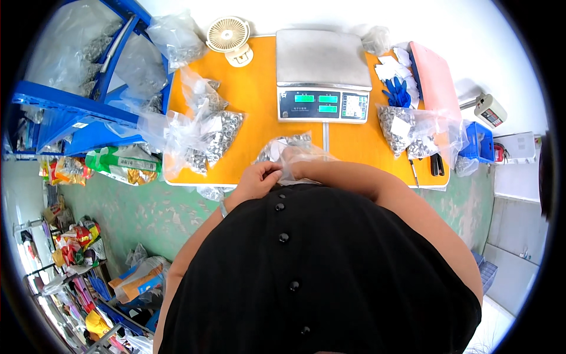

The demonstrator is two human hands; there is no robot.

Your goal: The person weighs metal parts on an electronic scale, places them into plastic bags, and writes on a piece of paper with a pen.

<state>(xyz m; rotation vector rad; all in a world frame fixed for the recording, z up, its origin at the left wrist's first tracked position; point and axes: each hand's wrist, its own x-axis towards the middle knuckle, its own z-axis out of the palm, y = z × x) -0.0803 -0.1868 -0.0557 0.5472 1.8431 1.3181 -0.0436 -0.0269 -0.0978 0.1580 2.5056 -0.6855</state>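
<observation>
At the table's front edge lies a clear plastic bag (303, 141) of small silvery metal parts, close against my body. My left hand (254, 182) is closed, its fingers pinching the edge of this bag's plastic. My right hand (293, 160) reaches across from the right, its forearm nearly level. It seems to be inside the mouth of the bag, behind the clear film, so its fingers are hard to make out. Left of my hands stand more clear bags of metal rings (223, 134). Another such bag (401, 127), with a white label, rests at the right.
A digital scale (323, 59) with a bare steel plate stands at the back of the orange table (253, 88). Around it are a small fan (229, 38), blue gloves (397, 92), white papers (392, 68) and a black stapler (436, 164). Blue bins (65, 97) with bagged parts flank the left.
</observation>
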